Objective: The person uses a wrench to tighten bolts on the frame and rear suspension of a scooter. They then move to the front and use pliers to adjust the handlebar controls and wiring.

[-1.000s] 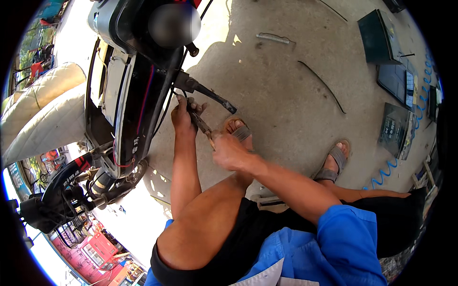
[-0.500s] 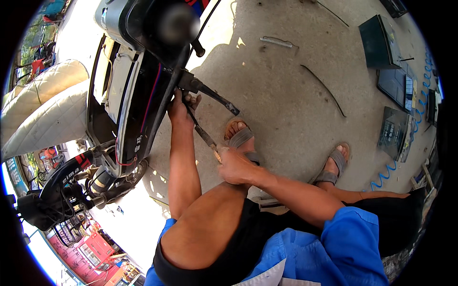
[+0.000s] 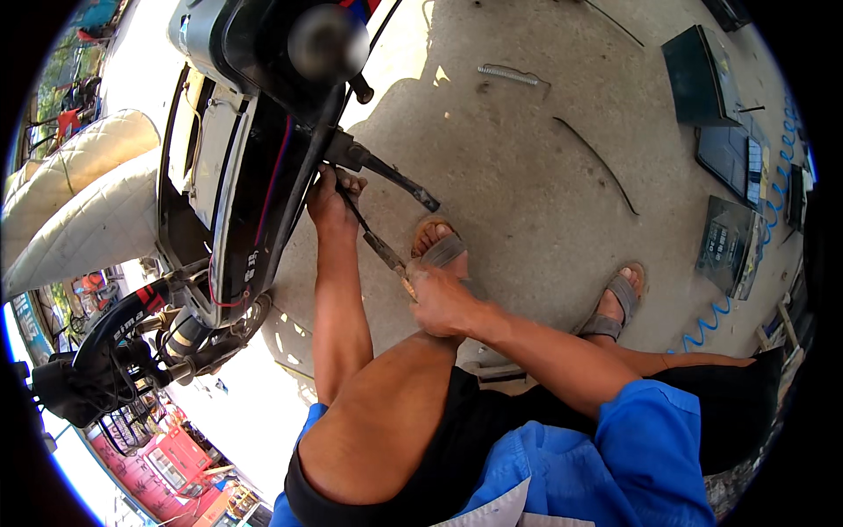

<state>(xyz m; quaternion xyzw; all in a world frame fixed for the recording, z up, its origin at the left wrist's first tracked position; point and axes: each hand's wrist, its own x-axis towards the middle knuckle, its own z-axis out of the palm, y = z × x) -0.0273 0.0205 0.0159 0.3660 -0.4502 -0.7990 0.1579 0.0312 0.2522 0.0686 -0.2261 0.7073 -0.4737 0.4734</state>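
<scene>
A dark scooter [image 3: 255, 176] stands on the left, its side panel close to my left arm. Low under its body, my left hand [image 3: 332, 204] is closed at the upper end of a thin dark rod-like piece [image 3: 385, 249] with a thicker, worn lower section. What its fingertips grip is partly hidden. My right hand [image 3: 441, 299] wraps round the lower end of that piece, just above my bare knee [image 3: 386, 386]. Beside my left hand, a dark metal bar [image 3: 395, 180] sticks out from the scooter toward my sandalled foot [image 3: 442, 250].
On the concrete floor lie a coil spring [image 3: 509, 75] and a thin bent dark strip [image 3: 599, 165]. Dark box-shaped units [image 3: 700, 75] and a blue coiled hose [image 3: 702, 329] line the right side. A quilted pale cover [image 3: 97, 193] is at the left.
My right hand has shifted slightly to the right with the lower end of the rod-like piece. My left hand stays under the scooter, hardly moved.
</scene>
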